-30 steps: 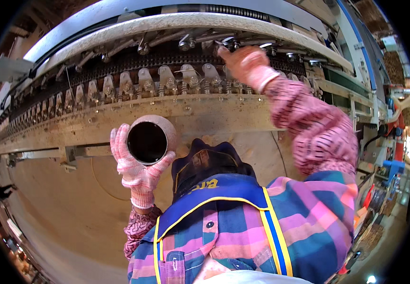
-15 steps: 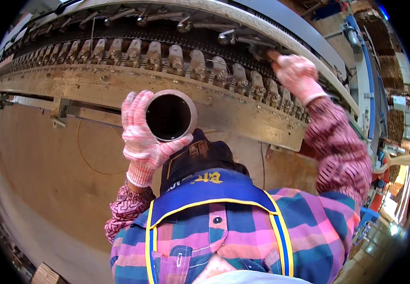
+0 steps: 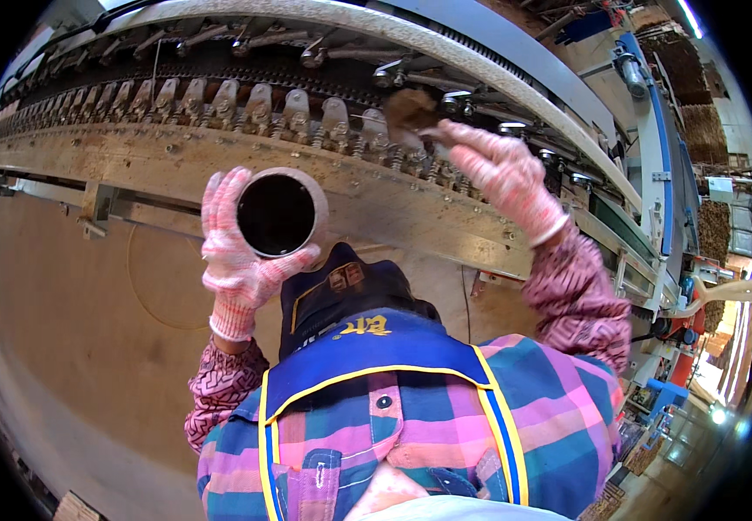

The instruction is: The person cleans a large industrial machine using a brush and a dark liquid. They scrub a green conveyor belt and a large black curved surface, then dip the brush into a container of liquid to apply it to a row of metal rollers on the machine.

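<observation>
My left hand [image 3: 235, 247], in a pink and white knit glove, is wrapped round the side of a round, open-topped can [image 3: 320, 208]. The can has a pale rim and its inside looks black, so its contents cannot be made out. To the right, my gloved right hand [image 3: 511, 174] is closed on a brush [image 3: 411, 113] with a brown head, smeared by motion. The brush head hangs over the row of metal brackets with springs [image 3: 335, 122] along the machine. Its handle is mostly hidden in my fingers.
A long metal beam [image 3: 376, 200] runs across in front of me, below the brackets. Behind them lie a chain [image 3: 280, 78] and a pale rail [image 3: 445, 48]. A blue apron [image 3: 376, 347] covers my chest. Blue-edged machinery [image 3: 661, 165] stands at the right.
My right hand has swung left with the brush, from the chain area behind the brackets to above them. The left hand still holds the can, slightly farther left in view.
</observation>
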Demonstrator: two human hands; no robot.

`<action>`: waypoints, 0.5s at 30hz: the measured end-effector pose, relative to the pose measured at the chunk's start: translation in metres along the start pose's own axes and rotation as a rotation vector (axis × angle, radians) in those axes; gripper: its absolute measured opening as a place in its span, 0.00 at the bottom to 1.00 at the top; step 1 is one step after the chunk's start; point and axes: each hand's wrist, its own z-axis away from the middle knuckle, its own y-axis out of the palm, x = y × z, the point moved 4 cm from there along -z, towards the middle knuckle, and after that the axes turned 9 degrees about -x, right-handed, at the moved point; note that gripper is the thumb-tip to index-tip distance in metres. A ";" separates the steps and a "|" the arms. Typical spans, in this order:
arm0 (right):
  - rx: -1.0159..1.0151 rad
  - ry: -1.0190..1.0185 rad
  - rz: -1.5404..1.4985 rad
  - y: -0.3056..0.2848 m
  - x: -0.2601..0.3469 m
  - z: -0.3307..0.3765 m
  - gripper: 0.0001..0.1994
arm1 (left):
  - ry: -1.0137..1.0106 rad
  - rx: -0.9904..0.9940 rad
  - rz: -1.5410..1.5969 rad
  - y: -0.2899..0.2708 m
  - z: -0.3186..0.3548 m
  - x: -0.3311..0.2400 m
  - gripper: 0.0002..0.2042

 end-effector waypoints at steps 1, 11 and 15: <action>0.004 0.041 -0.190 0.008 0.012 0.012 0.19 | 0.005 0.013 -0.004 0.003 0.000 0.001 0.55; 0.242 -0.474 0.147 0.037 0.097 0.013 0.17 | -0.165 0.050 0.077 0.003 -0.001 0.005 0.55; 0.294 -0.539 0.376 0.042 0.128 0.005 0.14 | -0.111 -0.010 0.035 0.000 -0.004 0.002 0.53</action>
